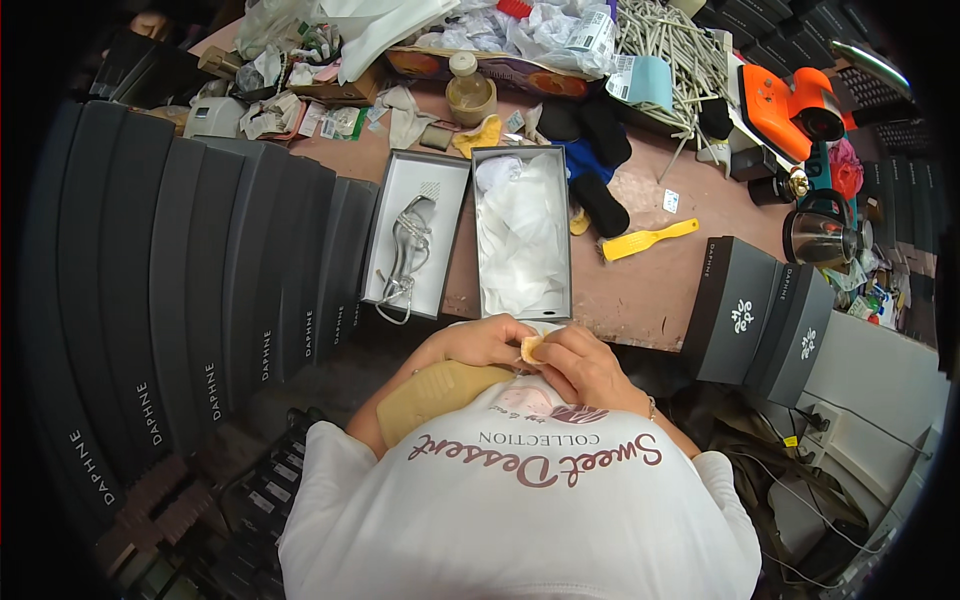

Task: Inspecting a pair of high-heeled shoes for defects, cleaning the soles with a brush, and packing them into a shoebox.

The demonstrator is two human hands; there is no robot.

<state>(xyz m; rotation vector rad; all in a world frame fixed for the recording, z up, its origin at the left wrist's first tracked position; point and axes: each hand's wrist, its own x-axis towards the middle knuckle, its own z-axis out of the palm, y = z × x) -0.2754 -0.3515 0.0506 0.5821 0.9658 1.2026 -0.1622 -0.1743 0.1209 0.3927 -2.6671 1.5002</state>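
Along the person's left side runs a long row of dark grey shoe boxes [200, 270] standing on edge, and two more grey boxes [765, 310] stand at the right edge of the pink tabletop [640, 290]. Beyond them the tabletop is crowded with paper, a bundle of white sticks [670, 55] and an orange tool [790, 105]; a careless elbow could knock any of it down.

Directly ahead lie two open boxes side by side: one holds crumpled white tissue paper [520, 235], the other a silver strappy sandal [408, 250]. They sit at the near edge, so a nudge from the forearms could tip them off.

Close to the chest, a tan insole [440, 392] rests under the left forearm, loosely, and it may slide away.

Both hands meet just above it. The left hand [475, 342] is curled closed, and the right hand [580, 365] pinches with it a small pale yellow piece [531, 348] between the fingertips. That piece is tiny and mostly hidden, so a slack pinch could drop it into the lap.
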